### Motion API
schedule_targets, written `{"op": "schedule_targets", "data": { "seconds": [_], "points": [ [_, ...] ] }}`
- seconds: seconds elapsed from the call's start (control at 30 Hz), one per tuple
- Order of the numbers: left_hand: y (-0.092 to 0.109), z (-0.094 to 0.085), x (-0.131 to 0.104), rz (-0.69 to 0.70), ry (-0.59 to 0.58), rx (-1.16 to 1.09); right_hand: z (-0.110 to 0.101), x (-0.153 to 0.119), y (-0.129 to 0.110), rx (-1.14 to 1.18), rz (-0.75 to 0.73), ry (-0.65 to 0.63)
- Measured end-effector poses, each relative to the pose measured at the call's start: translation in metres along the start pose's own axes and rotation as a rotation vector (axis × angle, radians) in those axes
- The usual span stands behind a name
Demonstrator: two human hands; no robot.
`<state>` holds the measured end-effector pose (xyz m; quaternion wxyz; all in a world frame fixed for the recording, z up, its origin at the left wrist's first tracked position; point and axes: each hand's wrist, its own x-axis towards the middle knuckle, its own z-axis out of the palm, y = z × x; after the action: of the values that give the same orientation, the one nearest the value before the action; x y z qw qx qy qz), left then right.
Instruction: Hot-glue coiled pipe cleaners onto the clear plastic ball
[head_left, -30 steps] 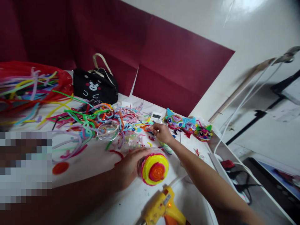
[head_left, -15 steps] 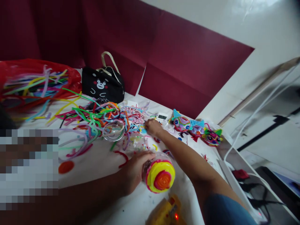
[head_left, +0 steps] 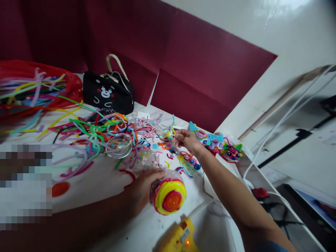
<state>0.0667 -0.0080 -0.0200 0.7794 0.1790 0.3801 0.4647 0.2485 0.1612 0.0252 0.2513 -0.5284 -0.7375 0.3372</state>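
My left hand (head_left: 147,185) is wrapped round a clear plastic bottle (head_left: 170,175). The bottle's end faces me, covered by coiled rings of yellow, pink and orange. Farther off, my right hand (head_left: 186,140) hovers over small craft pieces, its fingers drawn together in a pinch. Whatever lies between those fingertips is too small to make out. Close to them are short blue and yellow pipe cleaner pieces (head_left: 173,127). Below my right hand lies a colourful piece with blue button-like eyes (head_left: 193,162). A yellow glue gun (head_left: 181,236) with a lit red light is near the bottom edge.
A tangle of pipe cleaners (head_left: 97,129) covers the table's left and middle, beside a clear round container (head_left: 119,147). Behind stand a red bag (head_left: 75,89) of pipe cleaners and a black bag (head_left: 105,99). Decorated masks (head_left: 231,152) sit at right, near white cables (head_left: 262,154).
My right hand has lifted from the small pieces and shifted right, uncovering the piece with blue eyes. My left hand keeps its hold on the bottle. The view has swung slightly right.
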Motion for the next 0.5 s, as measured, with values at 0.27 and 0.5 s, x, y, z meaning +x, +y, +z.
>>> {"op": "schedule_targets", "data": {
  "seconds": [0.27,0.5],
  "points": [
    [-0.001,0.0,-0.001,0.017,-0.014,-0.024,-0.003,-0.034,0.02,-0.108,-0.055,-0.109],
    [-0.004,-0.008,0.004,0.012,-0.058,0.002,0.042,-0.019,-0.043,-0.137,-0.349,-0.167]
  ]
}}
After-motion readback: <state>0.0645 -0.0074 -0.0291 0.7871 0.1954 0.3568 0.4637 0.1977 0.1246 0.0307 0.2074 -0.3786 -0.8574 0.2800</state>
